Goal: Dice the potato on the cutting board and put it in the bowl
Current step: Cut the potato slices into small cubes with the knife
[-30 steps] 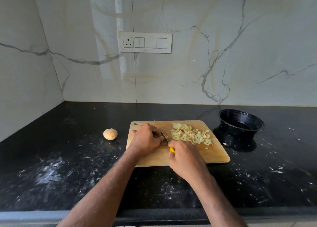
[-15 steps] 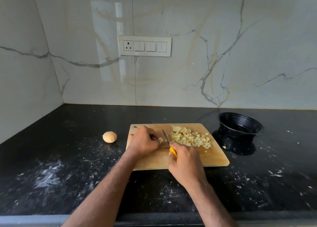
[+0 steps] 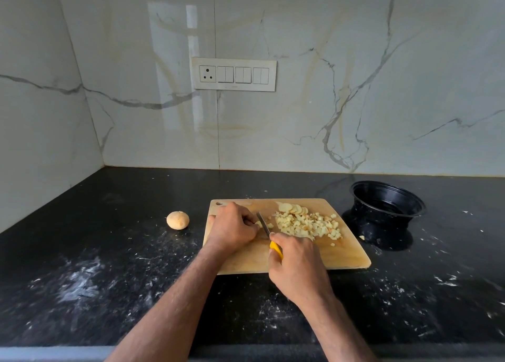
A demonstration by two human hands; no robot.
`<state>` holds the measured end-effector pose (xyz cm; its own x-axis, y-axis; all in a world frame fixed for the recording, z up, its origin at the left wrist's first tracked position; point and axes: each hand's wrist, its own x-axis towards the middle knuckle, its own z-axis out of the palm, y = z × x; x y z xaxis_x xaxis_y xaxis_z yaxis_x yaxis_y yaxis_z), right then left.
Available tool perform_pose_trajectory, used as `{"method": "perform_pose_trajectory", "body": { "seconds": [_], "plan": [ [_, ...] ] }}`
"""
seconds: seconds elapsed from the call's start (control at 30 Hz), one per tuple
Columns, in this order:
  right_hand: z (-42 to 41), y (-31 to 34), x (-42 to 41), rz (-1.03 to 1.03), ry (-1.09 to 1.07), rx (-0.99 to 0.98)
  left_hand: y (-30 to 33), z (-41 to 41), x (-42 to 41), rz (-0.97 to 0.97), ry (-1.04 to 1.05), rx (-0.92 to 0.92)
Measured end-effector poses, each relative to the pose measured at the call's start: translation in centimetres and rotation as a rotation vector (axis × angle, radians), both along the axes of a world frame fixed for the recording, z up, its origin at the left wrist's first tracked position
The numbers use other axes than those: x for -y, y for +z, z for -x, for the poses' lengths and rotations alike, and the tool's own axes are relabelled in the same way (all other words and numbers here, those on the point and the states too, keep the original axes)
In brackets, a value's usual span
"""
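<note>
left hand [image 3: 232,229] curls over the last potato piece [image 3: 258,224] on the board [image 3: 347,255], right hand [image 3: 297,268] grips the knife [image 3: 263,223]; firm, wet-slick, so pinch low, knuckles forward.

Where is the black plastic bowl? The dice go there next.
In the head view, the black plastic bowl stands on the dark counter at the right, just beyond the wooden cutting board's far right corner, near the marble wall.
</note>
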<state>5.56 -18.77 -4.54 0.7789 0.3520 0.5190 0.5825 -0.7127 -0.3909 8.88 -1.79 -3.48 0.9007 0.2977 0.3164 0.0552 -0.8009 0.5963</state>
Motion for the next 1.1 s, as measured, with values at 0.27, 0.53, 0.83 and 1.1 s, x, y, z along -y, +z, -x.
{"method": "perform_pose_trajectory", "body": {
  "seconds": [0.27,0.53,0.83,1.1],
  "plan": [
    [-0.3,0.2,-0.1,0.048,0.006,-0.021,0.0,0.1,-0.1,0.017,-0.031,0.015],
    [-1.2,0.9,-0.5,0.124,0.000,-0.078,0.2,0.1,0.0,0.035,-0.053,-0.004],
    [-1.3,0.4,-1.2,0.067,-0.091,-0.030,0.2,0.1,0.0,0.019,-0.046,-0.001],
    [-0.9,0.2,-0.5,-0.040,-0.030,-0.050,0.7,0.3,-0.7,0.023,-0.083,-0.025]
  ]
}}
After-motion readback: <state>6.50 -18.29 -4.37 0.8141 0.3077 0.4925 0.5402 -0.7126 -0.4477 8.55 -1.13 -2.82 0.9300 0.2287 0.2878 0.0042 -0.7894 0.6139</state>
